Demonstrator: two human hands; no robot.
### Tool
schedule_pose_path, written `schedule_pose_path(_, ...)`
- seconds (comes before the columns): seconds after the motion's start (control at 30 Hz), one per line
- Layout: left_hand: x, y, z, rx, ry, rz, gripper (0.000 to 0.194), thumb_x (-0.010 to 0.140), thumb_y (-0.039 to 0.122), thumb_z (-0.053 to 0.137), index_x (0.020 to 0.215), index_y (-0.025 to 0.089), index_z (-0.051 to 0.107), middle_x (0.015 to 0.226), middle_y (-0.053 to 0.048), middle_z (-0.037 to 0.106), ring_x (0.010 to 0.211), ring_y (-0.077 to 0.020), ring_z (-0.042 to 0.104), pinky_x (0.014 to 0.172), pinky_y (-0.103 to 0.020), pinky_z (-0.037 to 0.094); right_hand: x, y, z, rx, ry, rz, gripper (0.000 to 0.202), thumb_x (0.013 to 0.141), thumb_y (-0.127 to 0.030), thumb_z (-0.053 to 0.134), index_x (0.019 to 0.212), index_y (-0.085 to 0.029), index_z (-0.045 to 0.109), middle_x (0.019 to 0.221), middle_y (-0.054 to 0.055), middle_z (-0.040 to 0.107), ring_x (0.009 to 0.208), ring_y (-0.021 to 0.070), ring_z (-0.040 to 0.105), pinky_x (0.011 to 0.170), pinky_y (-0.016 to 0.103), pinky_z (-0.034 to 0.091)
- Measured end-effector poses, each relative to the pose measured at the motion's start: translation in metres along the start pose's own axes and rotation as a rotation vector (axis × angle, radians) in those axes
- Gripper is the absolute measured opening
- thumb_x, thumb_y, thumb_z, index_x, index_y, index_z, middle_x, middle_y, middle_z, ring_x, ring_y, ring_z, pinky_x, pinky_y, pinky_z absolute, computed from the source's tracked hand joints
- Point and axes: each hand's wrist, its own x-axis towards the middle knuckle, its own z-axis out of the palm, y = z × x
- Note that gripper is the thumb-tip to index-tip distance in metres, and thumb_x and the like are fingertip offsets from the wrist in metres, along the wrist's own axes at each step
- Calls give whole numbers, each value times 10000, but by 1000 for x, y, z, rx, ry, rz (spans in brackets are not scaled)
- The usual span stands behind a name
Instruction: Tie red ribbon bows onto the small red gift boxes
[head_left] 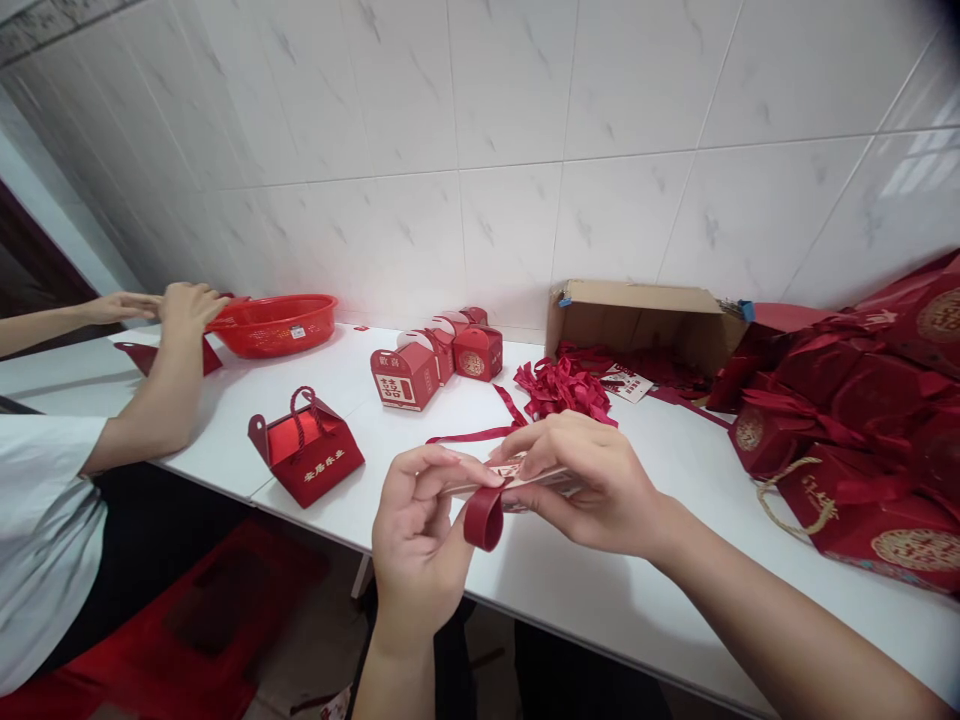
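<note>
Above the table's front edge, my left hand [424,540] and my right hand [589,485] pinch a flat printed card [506,468] between them, seen nearly edge-on. A dark red strap loop [484,520] curls out of its near end, by my left thumb. My right fingers close on the card's right part and cover much of it. Just beyond my hands lies a heap of red ribbons [566,388], with one loose ribbon [476,436] trailing left. A similar printed card [626,382] rests beside the heap.
Several red gift boxes [406,375] stand near the tiled wall. A red box with a rope handle [319,455] sits left. A co-worker's arm [157,400] reaches by a red plastic basket [281,325]. Behind is an open cardboard box [637,320]; red gift bags [847,420] pile up right.
</note>
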Motion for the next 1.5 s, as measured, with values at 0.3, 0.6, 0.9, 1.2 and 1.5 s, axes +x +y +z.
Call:
schedule_pose_path(0.3,-1,2,2,47,101,-126,274,733,93,642,939,212,506,779,-4,678,750,-142,647,701,-255,557,-3,2,2,-16,-40,62,86,794,-223,628,792,-196,546,698,7,655,612,114,569,584,240,433)
schedule_pose_path(0.6,4,-2,1,197,187,-201,261,684,186,691,881,211,521,746,-3,683,704,-167,662,655,-258,563,-4,9,16,201,-7,365,126,718,-170,639,741,-205,520,684,0,678,650,147,630,593,253,471)
schedule_pose_path(0.9,13,-15,0,214,149,45,708,674,137,701,1296,274,390,1267,-73,538,1220,-238,472,977,-367,456,3,34,0,719,61,908,322,559,-322,781,793,-145,648,746,70,709,698,203,670,608,296,514)
schedule_pose_path(1.2,15,-18,3,195,202,-22,557,722,129,671,1219,301,488,1181,-55,564,1201,-247,486,988,-404,461,-6,97,-91,-136,613,817,286,611,-367,703,788,-145,667,769,53,693,713,187,636,611,277,478)
schedule_pose_path(1.5,16,-21,6,196,258,-80,540,692,182,709,1180,256,490,1193,-60,564,1175,-231,507,962,-378,475,-74,164,-148,-714,755,1043,417,722,-227,599,1084,-19,596,1135,265,573,1059,301,544,930,440,391)
